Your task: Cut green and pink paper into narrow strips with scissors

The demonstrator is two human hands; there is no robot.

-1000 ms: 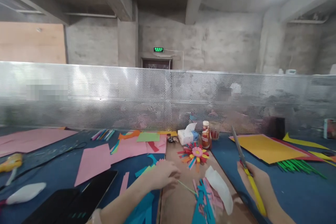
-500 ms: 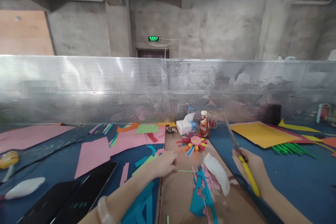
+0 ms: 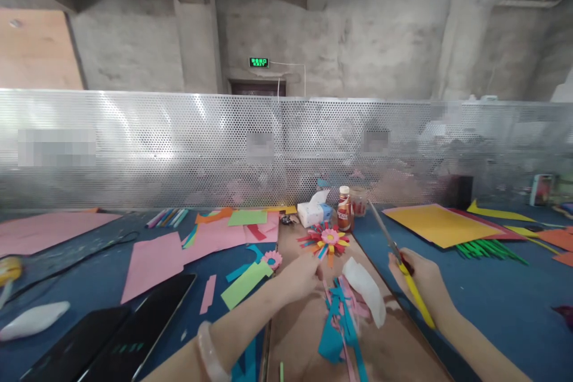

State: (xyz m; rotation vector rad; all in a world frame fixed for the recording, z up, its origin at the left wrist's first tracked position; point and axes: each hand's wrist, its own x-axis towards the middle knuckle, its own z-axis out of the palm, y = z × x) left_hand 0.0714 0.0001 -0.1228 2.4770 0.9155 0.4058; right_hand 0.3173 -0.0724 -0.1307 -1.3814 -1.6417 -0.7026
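Note:
My right hand [image 3: 421,277] is wrapped round yellow-handled scissors [image 3: 415,292], held over the right edge of the brown board [image 3: 295,346] with the blades pointing up and away. Over the board's left part, my left hand [image 3: 302,279] has its fingers curled downward; whatever they hold is hidden. Just beyond these fingers lies a paper flower [image 3: 329,239] with red, yellow, orange and blue petals and a pink centre. Right of my left hand, a heap of blue and pink paper strips [image 3: 338,322] rests beside a crumpled white tissue [image 3: 364,289].
A tissue pack [image 3: 314,215] and a brown bottle [image 3: 344,212] stand at the board's far end. Left are pink sheets [image 3: 152,262], a green paper piece [image 3: 244,286], a small pink flower [image 3: 271,260] and a black phone [image 3: 147,322]. Right are yellow sheets [image 3: 441,225] and green strips [image 3: 490,252].
My left hand has moved right and slightly away, closer to the large flower. The thin green strip that showed at its fingertips is out of sight. My right hand still holds the scissors.

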